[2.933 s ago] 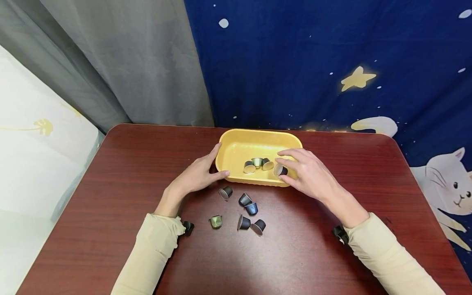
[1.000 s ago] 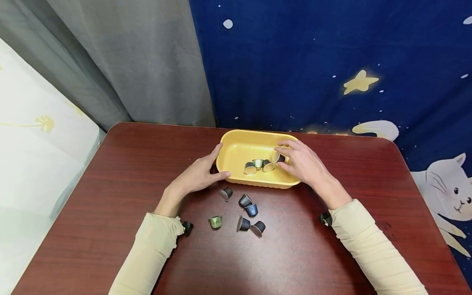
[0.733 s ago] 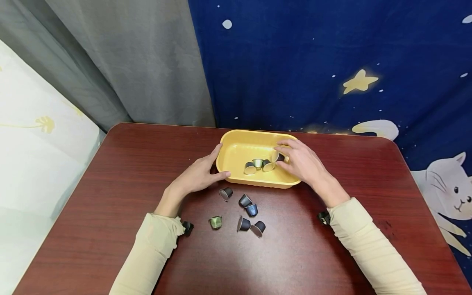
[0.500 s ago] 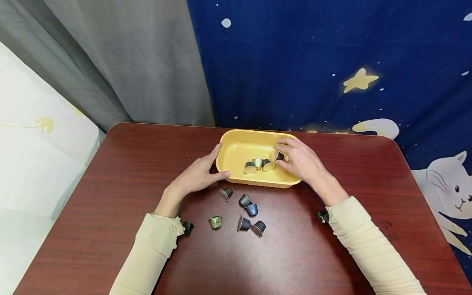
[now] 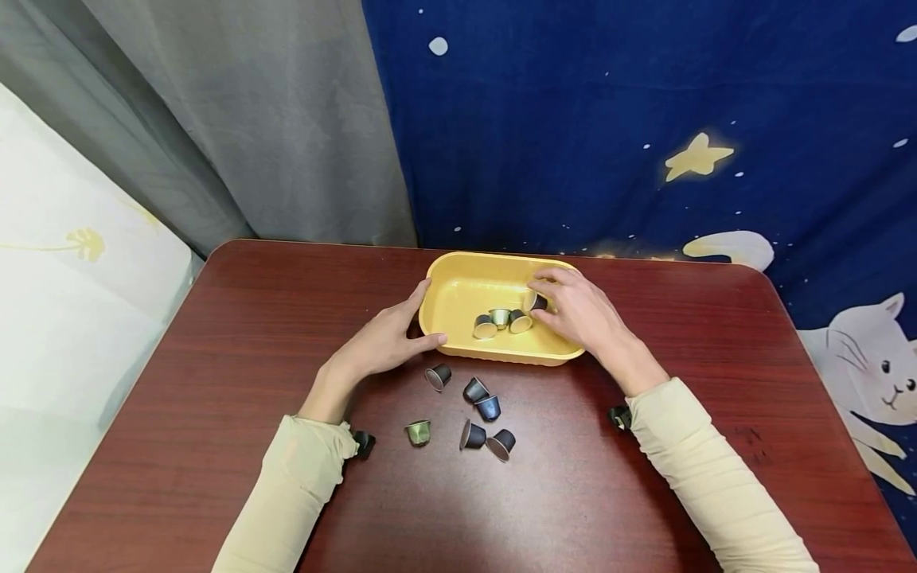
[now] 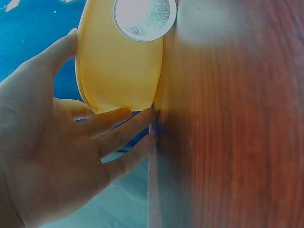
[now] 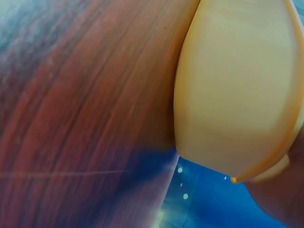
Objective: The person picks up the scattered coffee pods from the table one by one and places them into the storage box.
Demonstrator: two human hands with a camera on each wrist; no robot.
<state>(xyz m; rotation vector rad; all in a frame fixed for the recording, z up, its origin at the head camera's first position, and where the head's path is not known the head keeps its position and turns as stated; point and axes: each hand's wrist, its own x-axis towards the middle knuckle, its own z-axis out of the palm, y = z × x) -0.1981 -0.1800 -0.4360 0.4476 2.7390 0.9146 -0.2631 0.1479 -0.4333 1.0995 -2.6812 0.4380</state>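
A yellow plastic basin [image 5: 476,270] stands near the table's back edge. Thumb and straight fingers of my left hand [image 5: 383,338] are spread against its left end; the left wrist view shows that hand [image 6: 52,137] touching the rim. Over the basin's right part, my right hand [image 5: 583,310] pinches a dark coffee capsule [image 5: 539,302], its pale lid facing left. Below that capsule, a green capsule [image 5: 499,318] sits between two dark capsules [image 5: 520,321] in the basin. In the right wrist view the basin's outer wall [image 7: 237,85] hides the pinched capsule.
In front of the basin, several capsules lie on the brown table [image 5: 573,477]: a green one [image 5: 419,432], a blue one [image 5: 489,408] and dark ones [image 5: 473,434]. A capsule's silver lid [image 6: 145,16] shows large in the left wrist view. Curtains [image 5: 516,119] hang behind.
My right hand has carried the pinched capsule from the basin's front right towards the back, then slightly left. My left hand has stayed at the basin's left end. The loose capsules have not moved.
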